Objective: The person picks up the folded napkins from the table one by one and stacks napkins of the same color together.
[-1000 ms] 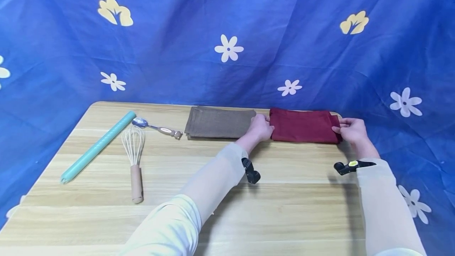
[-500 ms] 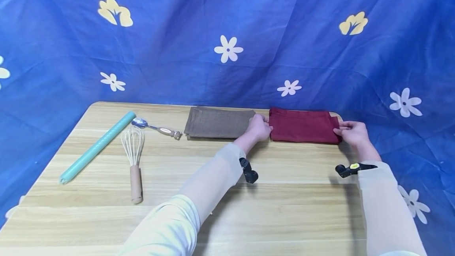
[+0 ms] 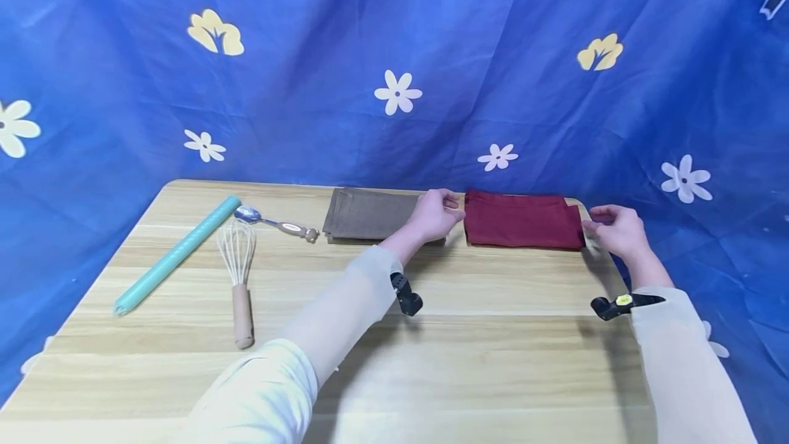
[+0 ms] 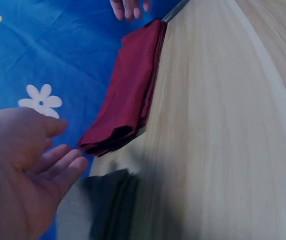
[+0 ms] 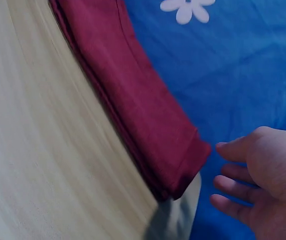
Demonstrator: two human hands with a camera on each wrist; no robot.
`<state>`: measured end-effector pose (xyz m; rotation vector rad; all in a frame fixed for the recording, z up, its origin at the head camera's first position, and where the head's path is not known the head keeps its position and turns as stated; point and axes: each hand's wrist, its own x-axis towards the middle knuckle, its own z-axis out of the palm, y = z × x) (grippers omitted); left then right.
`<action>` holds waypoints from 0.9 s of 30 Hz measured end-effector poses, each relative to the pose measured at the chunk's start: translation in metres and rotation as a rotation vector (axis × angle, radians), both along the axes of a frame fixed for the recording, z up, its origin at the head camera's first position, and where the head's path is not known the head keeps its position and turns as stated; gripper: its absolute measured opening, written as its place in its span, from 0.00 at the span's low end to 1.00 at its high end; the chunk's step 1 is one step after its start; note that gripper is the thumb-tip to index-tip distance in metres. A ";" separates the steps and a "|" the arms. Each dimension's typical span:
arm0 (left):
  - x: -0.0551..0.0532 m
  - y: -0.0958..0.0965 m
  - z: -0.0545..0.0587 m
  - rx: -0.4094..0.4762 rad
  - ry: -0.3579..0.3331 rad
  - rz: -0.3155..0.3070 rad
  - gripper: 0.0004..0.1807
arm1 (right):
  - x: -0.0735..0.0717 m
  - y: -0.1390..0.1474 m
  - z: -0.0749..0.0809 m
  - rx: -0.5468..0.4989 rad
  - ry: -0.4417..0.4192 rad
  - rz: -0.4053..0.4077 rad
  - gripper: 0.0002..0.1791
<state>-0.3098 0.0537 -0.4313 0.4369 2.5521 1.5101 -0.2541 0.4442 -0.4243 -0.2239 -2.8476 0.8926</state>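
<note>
A folded dark red cloth (image 3: pixel 520 222) lies flat near the table's back right corner. Just off its left end is my left hand (image 3: pixel 433 214), fingers loosely bent with nothing between them; the left wrist view shows this hand (image 4: pixel 32 170) apart from the cloth. My right hand (image 3: pixel 619 230) hovers past the cloth's right end, and in the right wrist view a small gap separates its fingertips from the red cloth (image 5: pixel 137 100). Left of it lies a folded grey-brown cloth (image 3: pixel 376 216), its right part partly hidden behind my left hand.
On the left of the wooden table (image 3: pixel 481 362) lie a turquoise rod (image 3: pixel 179 254), a whisk (image 3: pixel 240 279) with a wooden handle, and a spoon (image 3: pixel 277 223). A blue flowered curtain (image 3: pixel 308 88) hangs right behind the table.
Both hands have let go of the red cloth's ends and drawn apart, the left hand leftward and the right hand slightly rightward. The head view has shifted a little.
</note>
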 end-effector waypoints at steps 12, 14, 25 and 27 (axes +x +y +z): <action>-0.003 -0.063 0.038 -0.257 0.373 -0.049 0.29 | 0.000 -0.038 0.035 0.074 0.096 0.106 0.25; 0.000 -0.075 0.044 -0.297 0.437 -0.061 0.30 | 0.002 -0.045 0.039 0.092 0.128 0.126 0.26; 0.025 -0.123 0.067 -0.550 0.655 -0.036 0.41 | 0.014 -0.093 0.056 0.205 0.310 0.188 0.35; 0.028 -0.129 0.070 -0.614 0.679 -0.032 0.43 | 0.017 -0.102 0.057 0.242 0.327 0.187 0.37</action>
